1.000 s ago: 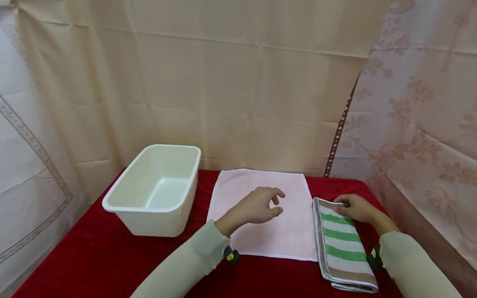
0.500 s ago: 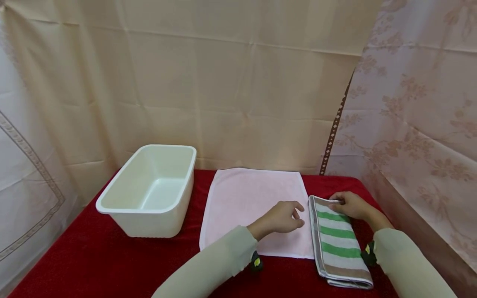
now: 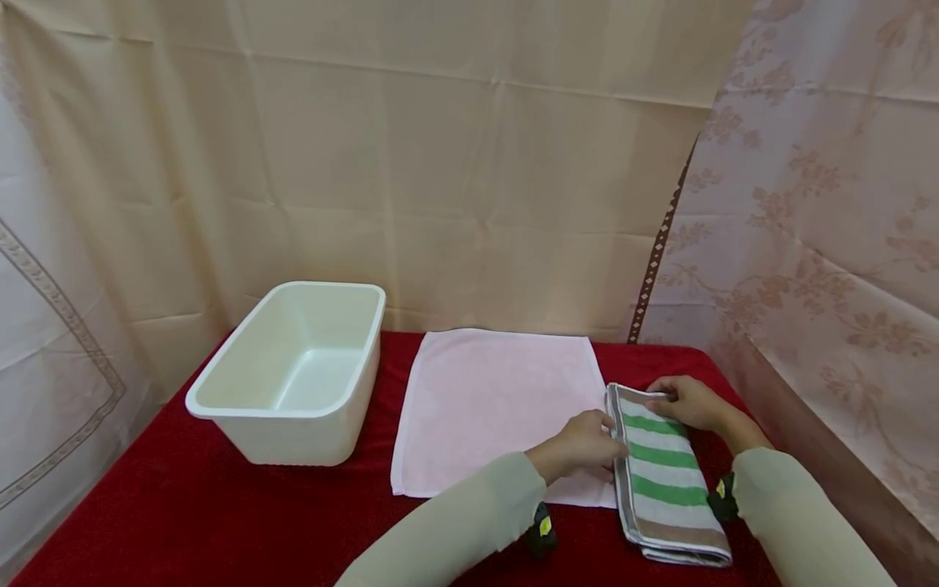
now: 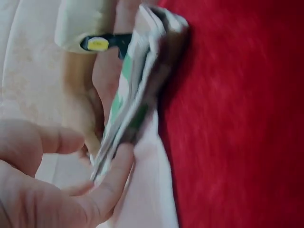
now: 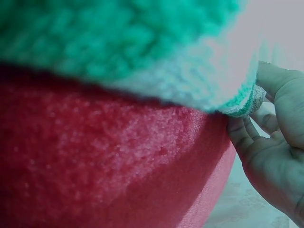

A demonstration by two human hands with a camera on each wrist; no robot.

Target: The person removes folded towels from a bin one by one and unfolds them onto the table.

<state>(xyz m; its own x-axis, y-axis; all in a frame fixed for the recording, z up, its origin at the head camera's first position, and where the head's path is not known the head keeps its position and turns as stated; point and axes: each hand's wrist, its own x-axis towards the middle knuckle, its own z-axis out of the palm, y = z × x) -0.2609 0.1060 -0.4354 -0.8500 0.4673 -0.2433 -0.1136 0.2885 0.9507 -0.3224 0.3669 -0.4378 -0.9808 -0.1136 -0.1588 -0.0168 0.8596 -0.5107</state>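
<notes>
A folded towel with green, white and brown stripes (image 3: 666, 469) lies at the right of the table, its left side along the edge of a flat pink towel (image 3: 499, 391). My right hand (image 3: 689, 402) pinches the striped towel's far right corner; in the right wrist view the thumb is above the corner and the fingers (image 5: 244, 135) are below. At the left long edge is my left hand (image 3: 583, 444). In the left wrist view its fingers (image 4: 116, 173) reach along the folded layers, while the thumb stands apart from the cloth.
A cream plastic basin (image 3: 293, 412) stands on the left of the red-covered table (image 3: 176, 505). Beige curtains (image 3: 440, 163) hang close behind, and a pink floral curtain (image 3: 829, 244) borders the right side.
My left hand has moved right across the pink towel to the striped towel's left edge. The right hand keeps its grip on the far corner. The head view has shifted slightly.
</notes>
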